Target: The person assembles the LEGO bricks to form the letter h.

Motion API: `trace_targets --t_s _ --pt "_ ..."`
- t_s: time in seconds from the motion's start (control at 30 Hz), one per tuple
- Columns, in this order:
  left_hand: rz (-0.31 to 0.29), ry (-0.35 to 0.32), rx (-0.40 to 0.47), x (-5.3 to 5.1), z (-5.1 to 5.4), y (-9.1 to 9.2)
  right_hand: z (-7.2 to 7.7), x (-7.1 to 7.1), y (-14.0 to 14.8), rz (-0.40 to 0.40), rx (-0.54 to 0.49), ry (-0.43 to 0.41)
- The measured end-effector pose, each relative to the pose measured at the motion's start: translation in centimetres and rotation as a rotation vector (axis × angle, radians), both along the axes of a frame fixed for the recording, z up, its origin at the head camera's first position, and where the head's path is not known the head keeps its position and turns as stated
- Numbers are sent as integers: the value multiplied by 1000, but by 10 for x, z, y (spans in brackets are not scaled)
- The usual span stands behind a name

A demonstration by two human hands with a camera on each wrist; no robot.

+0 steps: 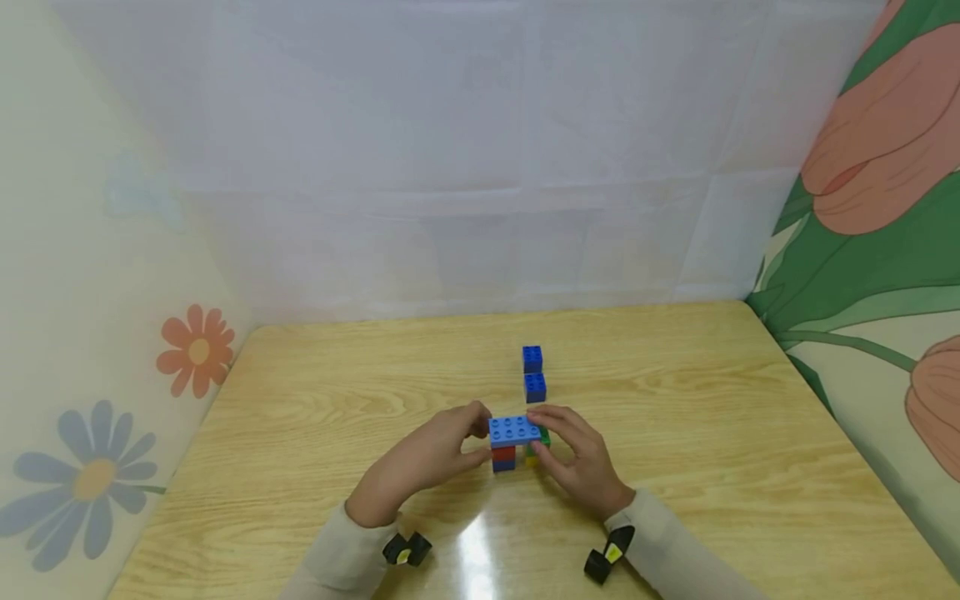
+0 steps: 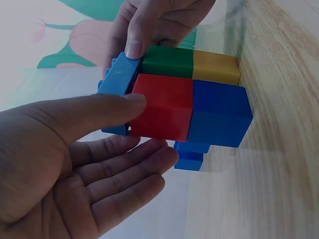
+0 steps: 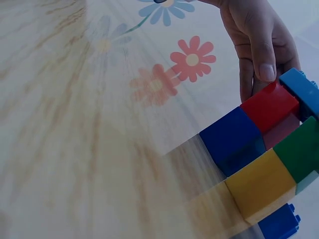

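A light blue eight-stud building brick (image 1: 513, 430) lies across the tops of two short stacks on the table. The left stack is a red brick (image 2: 162, 107) over a dark blue brick (image 2: 219, 113); the right has a green brick (image 2: 169, 60) over a yellow brick (image 2: 215, 66). My right hand (image 1: 583, 462) pinches the light blue brick's right end between thumb and fingers. At the left end, my left hand (image 1: 431, 450) has its thumb beside the red brick, fingers extended and loose; firm contact is unclear.
Behind the stacks stand two blue bricks, one nearer (image 1: 535, 388) and one farther (image 1: 532, 359). The wood-grain table (image 1: 337, 375) meets a white sheet (image 1: 480, 250) at the back. Flower-patterned panels (image 1: 90, 350) rise on both sides.
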State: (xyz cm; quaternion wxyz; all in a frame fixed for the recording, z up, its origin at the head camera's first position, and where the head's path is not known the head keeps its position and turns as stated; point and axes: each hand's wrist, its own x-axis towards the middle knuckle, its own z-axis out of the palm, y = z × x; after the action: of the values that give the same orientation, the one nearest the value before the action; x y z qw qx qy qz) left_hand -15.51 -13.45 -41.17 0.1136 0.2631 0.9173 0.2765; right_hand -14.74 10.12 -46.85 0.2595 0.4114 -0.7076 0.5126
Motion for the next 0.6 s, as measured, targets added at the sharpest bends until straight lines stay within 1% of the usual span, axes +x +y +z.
trace_targets --t_s 0.2,0.43,0.5,0.6 --pt "2 -7 -2 0 1 0 0 -1 1 8 5 26" --pt "-5 -12 3 0 0 0 4 -1 2 13 33 19" --pt "-6 -12 4 0 0 0 1 -2 3 12 42 12" --pt "-5 -12 6 0 0 0 -9 -7 4 8 57 4"
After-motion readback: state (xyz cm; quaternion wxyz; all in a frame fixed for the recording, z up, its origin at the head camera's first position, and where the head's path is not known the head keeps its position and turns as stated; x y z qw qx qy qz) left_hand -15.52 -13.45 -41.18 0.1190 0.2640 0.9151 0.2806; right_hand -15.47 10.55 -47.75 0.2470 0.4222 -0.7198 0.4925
